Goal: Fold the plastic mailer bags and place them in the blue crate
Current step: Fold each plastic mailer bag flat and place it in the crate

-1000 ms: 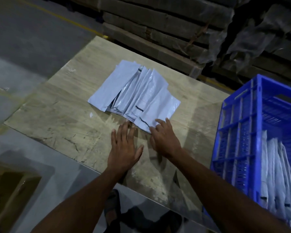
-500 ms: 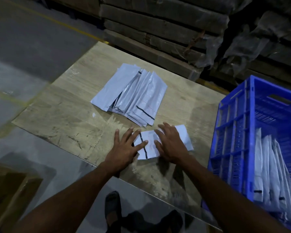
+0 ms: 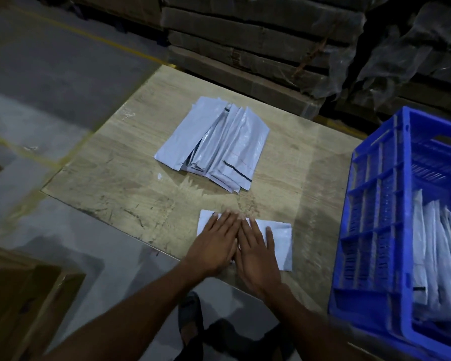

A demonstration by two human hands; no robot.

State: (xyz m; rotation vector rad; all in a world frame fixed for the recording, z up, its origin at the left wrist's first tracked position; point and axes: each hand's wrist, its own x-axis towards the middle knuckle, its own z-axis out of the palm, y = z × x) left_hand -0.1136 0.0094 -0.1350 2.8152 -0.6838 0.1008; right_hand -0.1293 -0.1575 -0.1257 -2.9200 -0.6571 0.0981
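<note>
Single mailer bag (image 3: 280,244) flat on table (image 3: 120,178), near front edge, left of blue crate (image 3: 370,230). Left hand (image 3: 214,246) and right hand (image 3: 257,259) side by side on bag, palms down, fingers spread flat, pressing, nothing pinched. Pile of bags (image 3: 214,144) farther back on table, apart from hands. Folded bags (image 3: 432,246) upright inside crate.

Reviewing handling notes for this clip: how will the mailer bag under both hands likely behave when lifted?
The mailer bag looks thin and lies flat, so probably floppy and light. Its glossy film, like the pile beyond, may slide on the table.
</note>
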